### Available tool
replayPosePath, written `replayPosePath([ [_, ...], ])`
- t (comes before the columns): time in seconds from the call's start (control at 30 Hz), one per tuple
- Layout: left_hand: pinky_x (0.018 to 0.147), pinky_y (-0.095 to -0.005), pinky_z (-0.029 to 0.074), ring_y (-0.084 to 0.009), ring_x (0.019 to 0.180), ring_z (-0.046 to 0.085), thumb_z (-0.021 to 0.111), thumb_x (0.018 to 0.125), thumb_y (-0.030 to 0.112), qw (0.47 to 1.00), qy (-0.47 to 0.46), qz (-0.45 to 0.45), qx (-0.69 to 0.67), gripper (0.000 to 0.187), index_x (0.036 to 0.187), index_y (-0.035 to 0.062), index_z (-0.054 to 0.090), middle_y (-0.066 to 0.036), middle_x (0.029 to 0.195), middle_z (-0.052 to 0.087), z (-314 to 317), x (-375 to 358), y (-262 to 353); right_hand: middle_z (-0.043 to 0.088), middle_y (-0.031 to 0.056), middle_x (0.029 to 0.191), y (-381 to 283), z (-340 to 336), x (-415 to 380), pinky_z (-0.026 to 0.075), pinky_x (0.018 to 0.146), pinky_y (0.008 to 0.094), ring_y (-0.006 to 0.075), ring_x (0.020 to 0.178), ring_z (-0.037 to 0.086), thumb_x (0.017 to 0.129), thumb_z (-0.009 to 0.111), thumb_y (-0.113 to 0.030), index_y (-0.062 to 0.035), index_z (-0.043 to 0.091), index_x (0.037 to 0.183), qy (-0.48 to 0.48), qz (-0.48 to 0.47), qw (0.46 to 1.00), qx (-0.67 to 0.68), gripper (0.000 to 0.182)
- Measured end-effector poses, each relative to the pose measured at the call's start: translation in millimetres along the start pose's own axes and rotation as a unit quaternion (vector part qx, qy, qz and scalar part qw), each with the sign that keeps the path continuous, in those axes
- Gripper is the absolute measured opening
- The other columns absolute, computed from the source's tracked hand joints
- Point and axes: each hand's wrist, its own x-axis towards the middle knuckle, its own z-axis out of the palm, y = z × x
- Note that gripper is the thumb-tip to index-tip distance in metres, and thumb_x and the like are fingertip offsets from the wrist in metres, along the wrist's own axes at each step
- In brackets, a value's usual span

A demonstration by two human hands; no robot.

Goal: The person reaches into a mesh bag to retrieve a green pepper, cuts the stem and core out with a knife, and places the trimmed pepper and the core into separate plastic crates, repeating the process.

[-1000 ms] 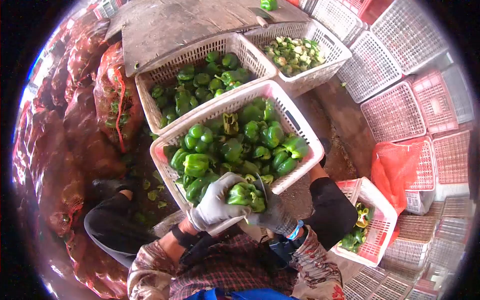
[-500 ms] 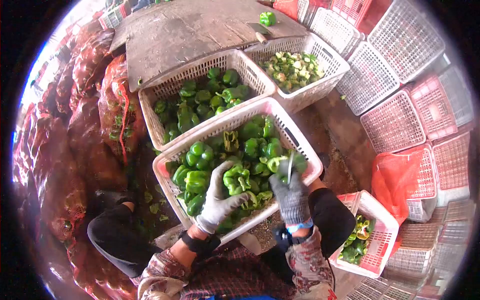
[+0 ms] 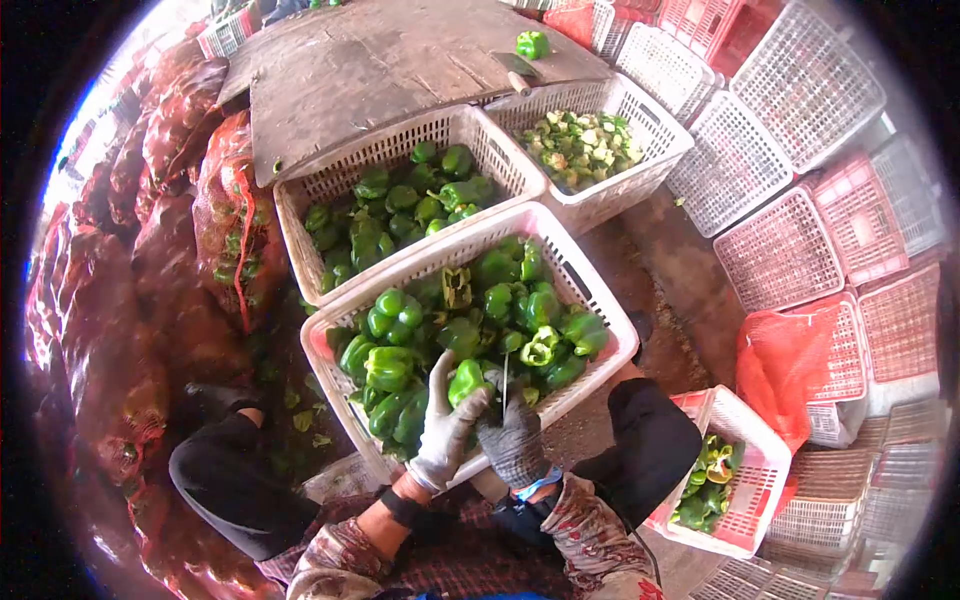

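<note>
My left hand [image 3: 446,427], in a pale glove, is closed around a green bell pepper [image 3: 466,381] over the near side of the front crate [image 3: 322,352]. My right hand [image 3: 512,440], in a dark grey glove, grips a small knife [image 3: 505,376] right beside that pepper, its thin blade pointing up and away from me. The handle is hidden in the fist. Green peppers fill the front crate around both hands. Among them, a cut pepper [image 3: 540,346] shows its pale inside to the right of the blade.
Behind stand a crate [image 3: 290,215] of whole peppers and a crate [image 3: 672,148] of pale green pieces. A board [image 3: 380,60] bears a cleaver [image 3: 517,82] and one pepper [image 3: 532,45]. Mesh sacks [image 3: 170,290] line the left; stacked crates [image 3: 780,250] and a small crate [image 3: 765,455] stand right.
My right hand with the knife has moved left and toward me, up to my left hand. A pepper that was by the right hand now lies in the crate. My left hand now holds a pepper.
</note>
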Motion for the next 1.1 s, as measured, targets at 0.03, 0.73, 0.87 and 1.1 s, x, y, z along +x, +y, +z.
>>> replayPosePath([
  [0.03,0.093,-0.0287,0.042,-0.0146,0.106,0.050,0.066,0.088,0.021,1.000,0.010,-0.001,-0.006,0.063,0.141,0.0085,0.033,-0.006,0.122,0.051,4.0,-3.5,3.2,0.063,0.0179,0.103,-7.0,-2.8,-1.9,0.050,0.082,0.0396,0.0342,0.097,0.063,0.085,0.066,-0.020,-0.0053,0.051,0.119,-0.004,-0.005,1.000,-0.027,0.040],
  [0.73,0.098,-0.0404,0.042,-0.0387,0.113,0.052,0.063,0.087,0.023,0.913,-0.073,0.230,0.328,0.050,0.129,0.0011,0.048,-0.023,0.123,0.054,-5.6,17.2,19.2,0.060,-0.0008,0.084,18.3,-25.3,-18.2,0.047,0.057,0.0273,0.0079,0.067,0.055,0.090,0.061,-0.018,-0.0096,0.050,0.118,-0.135,0.277,0.913,0.266,0.031],
  [0.87,0.102,-0.0294,0.038,-0.0130,0.119,0.046,0.067,0.088,0.018,0.988,-0.106,0.036,0.106,0.058,0.138,0.0014,0.043,-0.007,0.133,0.051,-21.3,13.4,6.0,0.059,0.0045,0.091,49.3,0.3,-7.9,0.050,0.057,0.0252,0.0112,0.070,0.057,0.091,0.056,-0.008,-0.0142,0.032,0.142,-0.165,0.224,0.928,0.247,0.057],
  [1.1,0.088,-0.0275,0.049,-0.0134,0.102,0.059,0.072,0.081,0.020,0.970,-0.142,0.051,0.192,0.053,0.127,0.0019,0.053,-0.006,0.117,0.061,-34.9,25.2,-5.8,0.062,0.0041,0.083,119.0,20.8,-5.9,0.050,0.051,0.0292,0.0126,0.057,0.056,0.087,0.062,-0.010,-0.0128,0.037,0.139,-0.181,0.266,0.913,0.252,0.058],
])
